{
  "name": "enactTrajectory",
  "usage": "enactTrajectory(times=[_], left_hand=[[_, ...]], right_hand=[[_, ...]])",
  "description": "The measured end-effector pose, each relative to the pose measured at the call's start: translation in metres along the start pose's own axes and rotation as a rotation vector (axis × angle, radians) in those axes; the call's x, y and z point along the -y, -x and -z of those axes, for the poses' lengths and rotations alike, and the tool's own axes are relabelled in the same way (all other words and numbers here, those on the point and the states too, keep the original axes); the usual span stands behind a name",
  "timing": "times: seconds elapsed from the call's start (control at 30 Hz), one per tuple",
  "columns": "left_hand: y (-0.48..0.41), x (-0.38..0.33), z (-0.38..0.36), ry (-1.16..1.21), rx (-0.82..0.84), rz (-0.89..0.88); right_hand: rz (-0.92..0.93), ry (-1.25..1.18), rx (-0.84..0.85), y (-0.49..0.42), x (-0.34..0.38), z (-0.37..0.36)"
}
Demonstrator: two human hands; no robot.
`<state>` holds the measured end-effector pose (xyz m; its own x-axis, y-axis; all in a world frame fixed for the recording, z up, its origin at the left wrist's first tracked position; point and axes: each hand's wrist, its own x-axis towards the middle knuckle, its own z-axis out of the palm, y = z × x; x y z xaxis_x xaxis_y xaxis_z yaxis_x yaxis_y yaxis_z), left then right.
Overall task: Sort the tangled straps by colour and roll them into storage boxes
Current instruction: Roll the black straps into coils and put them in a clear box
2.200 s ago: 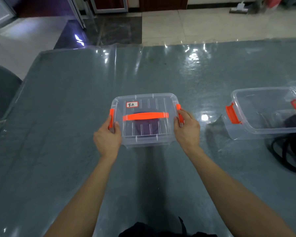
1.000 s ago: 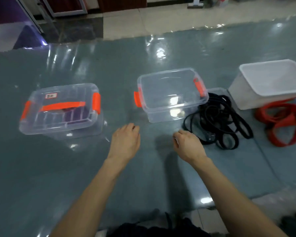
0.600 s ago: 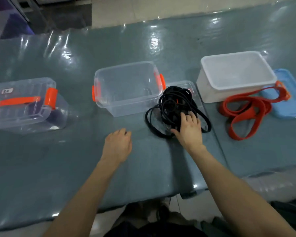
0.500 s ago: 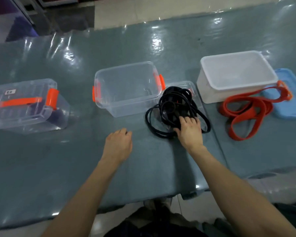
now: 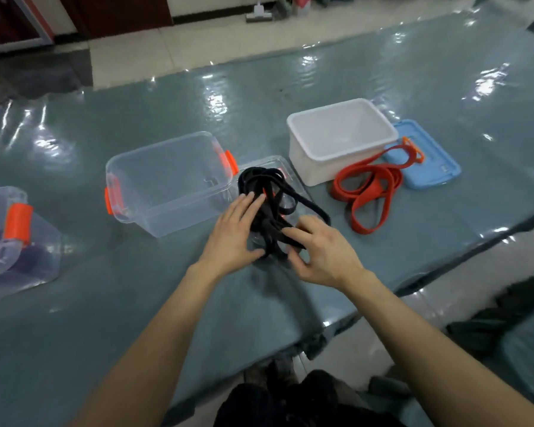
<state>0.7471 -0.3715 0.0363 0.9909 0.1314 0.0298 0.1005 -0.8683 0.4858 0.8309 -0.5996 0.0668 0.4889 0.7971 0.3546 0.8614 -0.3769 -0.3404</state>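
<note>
Under left-hand fingers (image 5: 248,201), seemingly pressed: black straps (image 5: 270,217).

No text, label, brand, number or sign can be read anywhere, not even on the lidded clear box (image 5: 16,241) at nine o'clock, which is partly cut off by the frame edge.

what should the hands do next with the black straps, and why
Probably draw one strand free with the right hand, which pinches it, while the left hand presses the black straps down: they lie tangled, and the clear box beside them stands open.
</note>
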Motion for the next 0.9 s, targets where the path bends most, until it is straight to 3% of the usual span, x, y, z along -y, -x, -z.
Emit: enactTrajectory(times=[0.13,0.27,0.4,0.6,0.7,0.9], left_hand=[[-0.031,-0.013,-0.023,-0.051,0.131,-0.101],[-0.028,-0.011,-0.031,-0.198,0.164,-0.064],[0.009,-0.001,-0.014,-0.029,0.036,0.209],[0.093,0.027,0.018,-0.165,-0.173,0.705],[0.142,0.034,0.024,-0.158,-0.23,0.948],[0.198,0.045,-0.001,-0.229,-0.251,1.147]], right_hand=[[-0.025,-0.027,0.06,0.02,-0.007,0.02],[-0.259,-0.052,0.099,0.032,-0.035,0.015],[-0.521,-0.15,0.337,0.028,-0.072,-0.01],[-0.539,-0.228,0.3,0.0,-0.077,-0.064],[-0.58,-0.34,0.37,-0.018,-0.06,-0.085],[-0.539,-0.34,0.412,-0.033,-0.035,-0.112]])
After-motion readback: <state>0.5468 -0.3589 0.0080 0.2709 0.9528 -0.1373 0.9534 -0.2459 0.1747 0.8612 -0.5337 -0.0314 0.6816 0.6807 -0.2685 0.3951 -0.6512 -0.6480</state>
